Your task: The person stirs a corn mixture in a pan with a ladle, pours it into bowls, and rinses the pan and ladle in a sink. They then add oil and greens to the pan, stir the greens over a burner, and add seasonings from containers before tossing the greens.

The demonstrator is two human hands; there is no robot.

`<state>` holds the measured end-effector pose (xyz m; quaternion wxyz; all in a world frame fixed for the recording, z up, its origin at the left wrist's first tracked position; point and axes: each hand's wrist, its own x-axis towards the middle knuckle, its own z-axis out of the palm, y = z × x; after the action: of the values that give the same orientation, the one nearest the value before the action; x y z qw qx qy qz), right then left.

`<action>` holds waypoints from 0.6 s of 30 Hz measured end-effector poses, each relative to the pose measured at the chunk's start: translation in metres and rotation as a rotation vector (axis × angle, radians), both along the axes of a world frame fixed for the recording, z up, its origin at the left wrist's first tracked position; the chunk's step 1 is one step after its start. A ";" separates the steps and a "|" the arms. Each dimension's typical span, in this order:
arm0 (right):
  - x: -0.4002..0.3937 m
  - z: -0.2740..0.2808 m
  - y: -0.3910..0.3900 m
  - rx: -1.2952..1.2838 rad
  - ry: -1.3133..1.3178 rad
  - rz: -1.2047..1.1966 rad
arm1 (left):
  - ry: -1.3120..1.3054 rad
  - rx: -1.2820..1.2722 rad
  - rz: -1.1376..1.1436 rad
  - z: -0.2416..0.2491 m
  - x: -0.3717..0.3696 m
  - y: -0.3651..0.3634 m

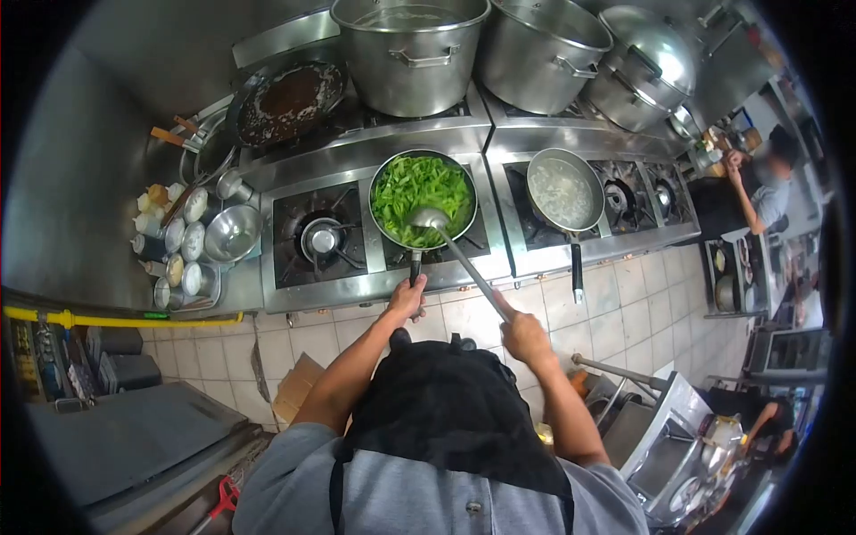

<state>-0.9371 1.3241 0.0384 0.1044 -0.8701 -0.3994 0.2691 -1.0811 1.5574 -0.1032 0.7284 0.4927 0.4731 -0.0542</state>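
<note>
Chopped green leafy vegetables (419,187) fill a frying pan (475,201) on a burner of the stove. My left hand (407,299) is closed around the pan's black handle. In my right hand (526,339) is the wooden end of a long metal ladle (464,263). The ladle's bowl rests among the greens near the pan's front side. To the right, a second pan (563,189) with pale, cloudy contents sits on the neighbouring stove, its black handle pointing toward me.
Large steel pots (410,67) and a dark, crusted pan (290,102) stand behind the stove. At left are a metal bowl (234,234) and several seasoning containers (192,241). A co-worker (767,192) is at the right, and another person (771,415) is at lower right.
</note>
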 end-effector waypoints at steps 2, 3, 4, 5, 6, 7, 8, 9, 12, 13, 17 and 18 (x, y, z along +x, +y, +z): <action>0.021 0.036 -0.016 0.018 0.092 -0.045 | -0.002 0.013 0.001 0.000 0.000 -0.001; 0.025 0.037 -0.016 0.036 0.074 -0.057 | 0.021 0.008 0.006 -0.003 0.001 -0.001; 0.027 0.037 -0.012 0.059 0.057 -0.067 | 0.024 0.017 0.014 -0.004 0.001 -0.001; 0.029 0.025 -0.001 0.070 0.059 -0.056 | 0.022 0.042 -0.004 -0.006 0.001 -0.001; 0.029 -0.002 0.015 0.187 0.030 -0.081 | 0.022 0.064 -0.019 -0.008 0.001 -0.001; 0.027 -0.026 0.032 0.301 0.005 -0.108 | 0.010 0.051 -0.013 -0.011 0.000 -0.001; 0.020 -0.045 0.056 0.323 0.100 -0.148 | 0.015 0.055 -0.007 -0.011 -0.001 0.001; 0.007 -0.067 0.076 0.321 0.105 -0.118 | 0.015 0.056 -0.004 -0.011 0.000 0.001; -0.013 -0.087 0.073 0.263 -0.021 0.097 | 0.033 0.060 -0.015 -0.001 0.001 -0.002; -0.010 -0.081 0.056 0.209 -0.152 0.144 | 0.029 0.036 -0.011 0.002 0.001 0.001; 0.023 -0.060 0.007 -0.058 -0.328 0.062 | -0.043 -0.122 0.008 -0.013 -0.005 0.025; 0.025 -0.064 0.009 -0.069 -0.322 0.067 | -0.126 -0.226 0.016 -0.023 -0.005 0.028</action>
<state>-0.9124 1.3335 -0.0259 -0.0001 -0.8914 -0.4300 0.1430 -1.0862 1.5857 -0.1260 0.8078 0.4061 0.4213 -0.0701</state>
